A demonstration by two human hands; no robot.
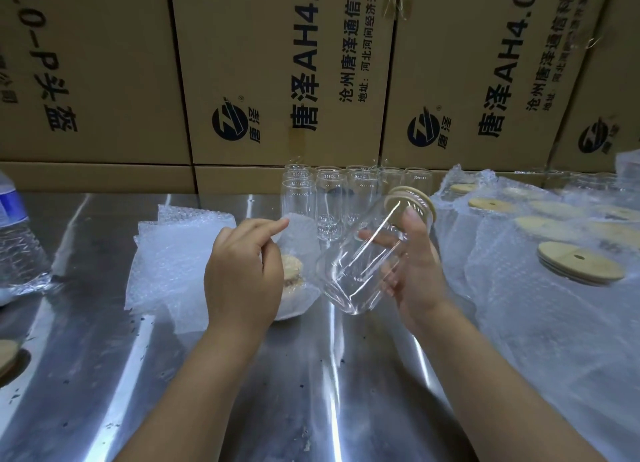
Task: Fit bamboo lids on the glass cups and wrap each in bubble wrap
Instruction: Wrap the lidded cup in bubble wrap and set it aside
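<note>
My right hand (414, 264) holds a clear glass cup (363, 257) tilted over the steel table, a bamboo lid (410, 198) fitted on its upper end. My left hand (242, 271) pinches the raised edge of a bubble wrap sheet (298, 233) just left of the cup. Under that hand lies a wrapped cup (292, 271), its lid showing through the wrap. A stack of bubble wrap sheets (173, 254) lies further left. Several bare glass cups (329, 198) stand in rows behind. Loose bamboo lids (580, 266) rest on bubble wrap at the right.
Cardboard boxes (277, 74) form a wall along the table's back edge. A plastic water bottle (17, 233) stands at the far left. Part of another bamboo lid (7, 354) shows at the left edge. The steel table (311, 375) stretches toward me.
</note>
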